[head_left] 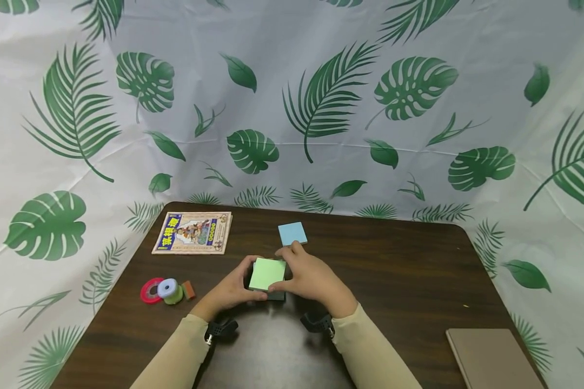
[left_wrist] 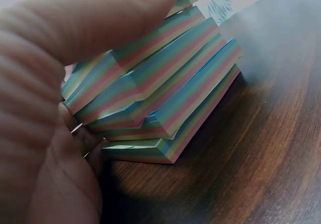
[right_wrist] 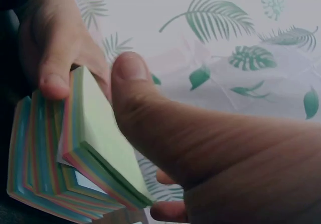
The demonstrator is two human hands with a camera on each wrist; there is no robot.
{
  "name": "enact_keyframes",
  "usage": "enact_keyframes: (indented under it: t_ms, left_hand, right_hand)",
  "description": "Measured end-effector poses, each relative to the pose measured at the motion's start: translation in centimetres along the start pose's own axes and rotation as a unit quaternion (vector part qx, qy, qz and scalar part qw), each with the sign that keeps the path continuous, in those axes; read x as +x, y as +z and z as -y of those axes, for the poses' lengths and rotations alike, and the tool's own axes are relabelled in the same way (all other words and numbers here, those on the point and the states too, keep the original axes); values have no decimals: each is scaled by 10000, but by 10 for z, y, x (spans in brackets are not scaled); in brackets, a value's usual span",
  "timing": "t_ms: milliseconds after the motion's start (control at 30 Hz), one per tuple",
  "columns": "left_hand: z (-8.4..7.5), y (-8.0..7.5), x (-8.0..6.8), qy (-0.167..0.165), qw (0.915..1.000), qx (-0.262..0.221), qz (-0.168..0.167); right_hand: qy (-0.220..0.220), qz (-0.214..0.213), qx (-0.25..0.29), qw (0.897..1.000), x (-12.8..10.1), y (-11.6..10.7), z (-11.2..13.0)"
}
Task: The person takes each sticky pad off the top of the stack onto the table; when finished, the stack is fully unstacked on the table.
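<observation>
A tall stack of sticky note pads (left_wrist: pixel 170 73), striped in several colours along the edges, rises from the table in the left wrist view, its layers somewhat askew. On top lies a pad with a light green face (head_left: pixel 266 274). My left hand (head_left: pixel 231 286) grips the stack from the left, thumb along the near side and fingers round the other. From the right, my right hand (head_left: pixel 313 274) holds the top pad, thumb at its near right corner and fingers at the far edge. Just beyond the right fingertips, a light blue sticky note pad (head_left: pixel 292 233) lies on the table.
At the back left of the dark wooden table (head_left: pixel 384 270) lies an illustrated booklet (head_left: pixel 193 233). Nearer are a red ring-shaped roll (head_left: pixel 148 291), a pale blue spool (head_left: pixel 167 288) over a green one, and a small brown block (head_left: pixel 188 289). A tan notebook (head_left: pixel 493 356) rests front right.
</observation>
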State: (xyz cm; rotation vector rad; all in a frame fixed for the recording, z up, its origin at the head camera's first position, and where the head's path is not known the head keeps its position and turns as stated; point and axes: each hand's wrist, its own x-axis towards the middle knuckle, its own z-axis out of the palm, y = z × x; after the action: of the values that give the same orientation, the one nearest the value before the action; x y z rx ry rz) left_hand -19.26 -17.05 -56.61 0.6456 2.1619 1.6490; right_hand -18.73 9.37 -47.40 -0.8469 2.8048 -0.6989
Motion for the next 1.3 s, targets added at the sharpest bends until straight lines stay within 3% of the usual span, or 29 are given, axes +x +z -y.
enact_keyframes:
  t_ms: [233,633,867,1300]
  left_hand:
    - [1,1,1,72,9999,-66,37]
    - [2,1,0,-149,9994,210,-242]
    - [0,2,2,-92,9996,241,-141]
    - [2,3,2,-307,9989,234,-273]
  right_hand:
    - [-109,14,-166,9998,1,8,-2]
    - [3,276,291,9992,2,5,-5]
    - [91,313,338,9989,2,2,-12]
    - [-19,281,1201,9924,4,-5,-21]
